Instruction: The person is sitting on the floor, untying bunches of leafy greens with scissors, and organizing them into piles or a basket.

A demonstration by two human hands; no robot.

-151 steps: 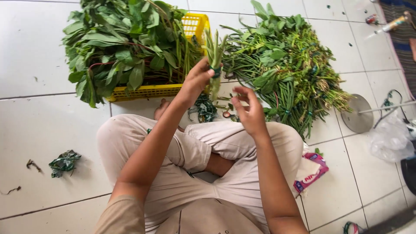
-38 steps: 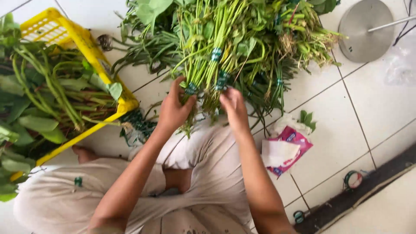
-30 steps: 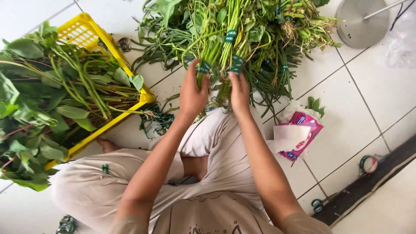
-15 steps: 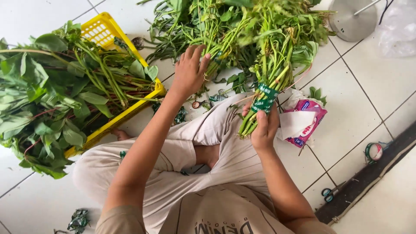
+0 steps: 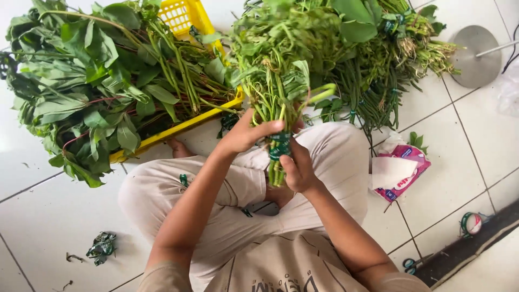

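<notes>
Both my left hand (image 5: 246,135) and right hand (image 5: 296,167) grasp the green-taped bundle of leafy green stems (image 5: 278,116) over my lap.

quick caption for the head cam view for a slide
Both hands, left hand and right hand, grip a taped bundle of leafy greens above the lap.

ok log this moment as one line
left hand: grips bundle of greens | right hand: on green tape band | yellow crate: leafy stems | pink packet: on floor

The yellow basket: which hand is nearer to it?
Left. The left hand grips the bunch of greens just below the yellow basket; the right hand sits lower, farther away.
</notes>
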